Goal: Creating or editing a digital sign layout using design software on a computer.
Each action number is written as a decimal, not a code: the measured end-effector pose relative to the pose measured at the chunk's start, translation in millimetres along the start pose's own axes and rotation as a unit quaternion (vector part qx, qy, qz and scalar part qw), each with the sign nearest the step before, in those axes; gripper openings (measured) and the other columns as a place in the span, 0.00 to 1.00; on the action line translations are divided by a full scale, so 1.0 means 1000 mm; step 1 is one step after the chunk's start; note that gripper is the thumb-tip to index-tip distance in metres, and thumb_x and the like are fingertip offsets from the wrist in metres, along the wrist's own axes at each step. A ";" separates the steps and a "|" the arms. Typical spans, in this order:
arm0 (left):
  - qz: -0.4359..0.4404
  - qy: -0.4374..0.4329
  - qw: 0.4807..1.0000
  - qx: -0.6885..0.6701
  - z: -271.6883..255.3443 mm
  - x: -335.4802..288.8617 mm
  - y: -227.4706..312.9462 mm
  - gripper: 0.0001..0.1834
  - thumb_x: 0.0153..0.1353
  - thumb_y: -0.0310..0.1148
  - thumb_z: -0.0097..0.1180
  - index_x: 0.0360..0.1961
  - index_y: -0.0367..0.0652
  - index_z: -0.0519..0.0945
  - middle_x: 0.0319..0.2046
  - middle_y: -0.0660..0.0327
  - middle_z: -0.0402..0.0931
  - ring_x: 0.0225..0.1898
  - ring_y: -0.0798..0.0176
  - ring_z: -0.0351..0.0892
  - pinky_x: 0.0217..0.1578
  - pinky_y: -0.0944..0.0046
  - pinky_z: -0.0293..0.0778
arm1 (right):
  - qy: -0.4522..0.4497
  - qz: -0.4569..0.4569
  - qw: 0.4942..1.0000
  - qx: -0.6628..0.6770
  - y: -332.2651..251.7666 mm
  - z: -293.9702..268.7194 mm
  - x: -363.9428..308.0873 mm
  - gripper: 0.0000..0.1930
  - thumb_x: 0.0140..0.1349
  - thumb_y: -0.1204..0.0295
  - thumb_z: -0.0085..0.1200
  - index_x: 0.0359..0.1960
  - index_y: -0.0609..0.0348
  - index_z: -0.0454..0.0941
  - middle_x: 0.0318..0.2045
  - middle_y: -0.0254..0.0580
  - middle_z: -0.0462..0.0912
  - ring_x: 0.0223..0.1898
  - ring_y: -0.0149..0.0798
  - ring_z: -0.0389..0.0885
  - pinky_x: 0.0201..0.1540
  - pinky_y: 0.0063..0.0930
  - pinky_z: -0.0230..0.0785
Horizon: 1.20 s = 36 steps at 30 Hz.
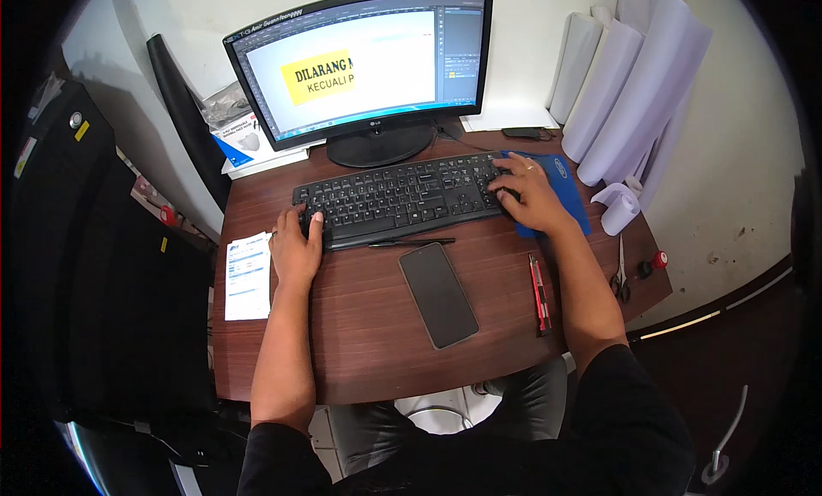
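A black keyboard lies across the brown desk below a lit monitor. At its left end rests my left hand, fingers on the edge keys and thumb apart from them. My right hand is over the number pad with its fingers spread and bent. The wrist crosses a blue mouse pad. On the screen is a yellow rectangle with dark lettering. Just in front of the keyboard lies a black pen, and a dark-screened smartphone sits between my forearms.
A red-and-black box cutter lies beside my right forearm. Farther right are scissors and a red-topped stamp. Large white paper rolls lean against the wall. A printed slip lies left of my left hand, near a black cabinet.
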<state>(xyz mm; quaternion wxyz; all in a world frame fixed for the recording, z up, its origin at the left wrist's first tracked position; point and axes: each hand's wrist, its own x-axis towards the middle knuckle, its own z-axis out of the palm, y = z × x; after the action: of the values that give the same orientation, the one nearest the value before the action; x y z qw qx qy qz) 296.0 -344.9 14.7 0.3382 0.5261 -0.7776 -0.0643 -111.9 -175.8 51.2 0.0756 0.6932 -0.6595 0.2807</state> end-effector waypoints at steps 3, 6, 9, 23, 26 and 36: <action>0.002 0.002 1.000 0.003 0.000 -0.001 0.001 0.24 0.69 0.49 0.55 0.55 0.42 0.78 0.57 0.48 0.76 0.57 0.41 0.75 0.59 0.44 0.67 | -0.060 -0.026 0.998 0.001 -0.006 0.004 0.002 0.08 0.61 0.68 0.55 0.37 0.52 0.86 0.60 0.46 0.78 0.71 0.59 0.64 0.74 0.59 0.48; 0.006 0.010 1.000 0.003 0.000 0.000 -0.001 0.24 0.69 0.49 0.55 0.55 0.43 0.78 0.57 0.49 0.76 0.57 0.41 0.75 0.59 0.44 0.66 | -0.031 -0.015 0.999 -0.021 -0.004 0.005 0.003 0.10 0.60 0.68 0.57 0.42 0.51 0.83 0.63 0.46 0.75 0.72 0.61 0.61 0.74 0.62 0.45; 0.001 0.002 1.000 -0.003 -0.003 -0.001 0.002 0.24 0.69 0.49 0.55 0.55 0.43 0.78 0.57 0.49 0.76 0.57 0.41 0.75 0.59 0.44 0.66 | -0.023 0.007 0.999 -0.030 -0.004 0.001 0.002 0.16 0.57 0.66 0.59 0.48 0.49 0.80 0.66 0.47 0.71 0.73 0.62 0.59 0.74 0.64 0.45; -0.001 0.003 1.000 0.011 -0.002 0.000 0.000 0.25 0.68 0.51 0.54 0.55 0.43 0.79 0.58 0.50 0.76 0.58 0.43 0.75 0.58 0.45 0.67 | -0.040 0.142 0.986 -0.084 0.030 -0.014 -0.012 0.33 0.55 0.59 0.64 0.64 0.46 0.72 0.71 0.49 0.65 0.75 0.60 0.56 0.75 0.61 0.42; -0.006 -0.004 1.000 0.008 -0.001 0.000 -0.001 0.25 0.68 0.51 0.54 0.55 0.43 0.79 0.59 0.50 0.75 0.58 0.43 0.75 0.59 0.44 0.67 | 0.021 0.112 0.991 -0.070 0.034 -0.007 -0.007 0.31 0.56 0.61 0.63 0.64 0.48 0.73 0.70 0.51 0.66 0.73 0.60 0.58 0.74 0.58 0.45; -0.021 -0.012 1.000 0.001 -0.002 -0.004 -0.007 0.20 0.69 0.42 0.51 0.57 0.45 0.76 0.59 0.52 0.75 0.58 0.44 0.75 0.60 0.45 0.66 | 0.159 0.135 0.978 -0.012 0.063 0.037 0.001 0.19 0.57 0.70 0.64 0.51 0.57 0.81 0.58 0.57 0.77 0.60 0.57 0.76 0.64 0.42 0.67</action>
<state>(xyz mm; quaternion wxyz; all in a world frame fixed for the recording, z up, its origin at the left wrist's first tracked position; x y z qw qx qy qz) 303.4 -343.5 11.3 0.3270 0.5415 -0.7707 -0.0769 -161.9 -201.5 3.7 0.1491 0.5432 -0.7297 0.3876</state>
